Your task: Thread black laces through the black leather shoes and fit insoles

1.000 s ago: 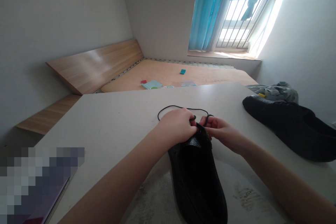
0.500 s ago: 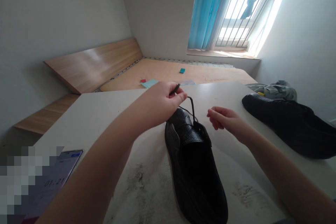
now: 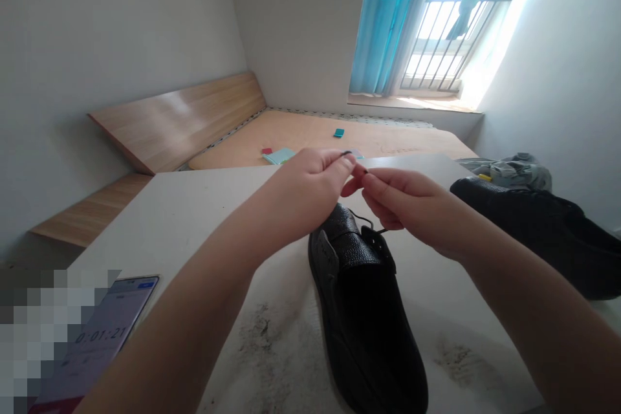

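A black leather shoe (image 3: 352, 249) lies on the white table, its toe pointing away and its opening toward me. A thin black shoelace (image 3: 363, 218) runs from the eyelets on its right flap up to my hands. Above the toe, my left hand (image 3: 320, 184) pinches the lace, a dark bit of it showing past the thumb. My right hand (image 3: 400, 197) has its thumb and fingers closed on the lace too, close to the left fingertips. The stretch of lace between the two hands is mostly hidden by fingers.
A second black shoe (image 3: 533, 226) rests at the right, with a grey-green cloth (image 3: 521, 168) behind it. A phone (image 3: 107, 330) showing a timer lies at the left. Beyond the white table (image 3: 194, 207) is a bed (image 3: 310, 126) with small items on it.
My right hand has moved left and up to meet my left hand and has taken hold of the lace. My left hand stays above the toe with the lace.
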`<state>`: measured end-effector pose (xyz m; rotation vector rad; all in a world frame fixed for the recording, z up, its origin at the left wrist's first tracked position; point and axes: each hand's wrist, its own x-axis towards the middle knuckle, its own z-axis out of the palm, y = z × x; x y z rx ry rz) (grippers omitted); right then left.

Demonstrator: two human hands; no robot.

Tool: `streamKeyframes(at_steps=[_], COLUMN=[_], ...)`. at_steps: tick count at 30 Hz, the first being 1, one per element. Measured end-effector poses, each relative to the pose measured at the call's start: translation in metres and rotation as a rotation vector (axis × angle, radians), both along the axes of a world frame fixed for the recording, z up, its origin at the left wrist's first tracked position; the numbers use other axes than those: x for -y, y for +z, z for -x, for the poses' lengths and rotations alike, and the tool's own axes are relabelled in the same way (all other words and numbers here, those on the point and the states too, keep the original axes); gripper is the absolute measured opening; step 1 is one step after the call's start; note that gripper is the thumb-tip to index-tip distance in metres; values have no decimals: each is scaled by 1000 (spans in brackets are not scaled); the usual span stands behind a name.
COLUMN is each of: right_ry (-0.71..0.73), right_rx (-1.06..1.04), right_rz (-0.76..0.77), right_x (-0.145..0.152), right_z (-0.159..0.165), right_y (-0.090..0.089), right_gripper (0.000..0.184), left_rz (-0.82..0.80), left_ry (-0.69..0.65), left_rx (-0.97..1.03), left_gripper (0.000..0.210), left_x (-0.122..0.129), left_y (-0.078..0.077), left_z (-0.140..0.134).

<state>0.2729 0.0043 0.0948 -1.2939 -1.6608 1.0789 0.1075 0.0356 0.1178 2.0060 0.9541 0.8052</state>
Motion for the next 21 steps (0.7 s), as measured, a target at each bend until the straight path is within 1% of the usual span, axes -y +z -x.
streamKeyframes(at_steps=[3, 5, 7, 10, 14, 17, 19, 21], right_ry=[3, 11, 20, 81, 132, 148, 107, 41], right_rx=[-98, -244, -378, -452, -472, -447, -357, -186], right_rz=[-36, -80, -108, -97, -91, -28, -1, -24], right_x=[-10, -15, -19, -23, -27, -26, -25, -23], right_z=[9, 17, 23, 28, 25, 22, 22, 22], right_y=[6, 7, 6, 1, -5, -3, -1, -1], right_gripper=[39, 36, 36, 35, 28, 26, 25, 24], left_rz=[72, 152, 216, 237, 237, 207, 149, 60], left_ry=[75, 46, 9, 57, 84, 90, 101, 194], left_rx=[281, 420, 492, 518, 489, 408, 270, 60], left_gripper=[32, 33, 34, 36, 36, 35, 33, 37], left_x=[-7, -11, -14, -16, -15, -17, -20, -22], left_y=[-4, -9, -15, -22, -23, -20, -16, -13], left_z=[-2, -4, -7, -12, -15, -11, -4, 6])
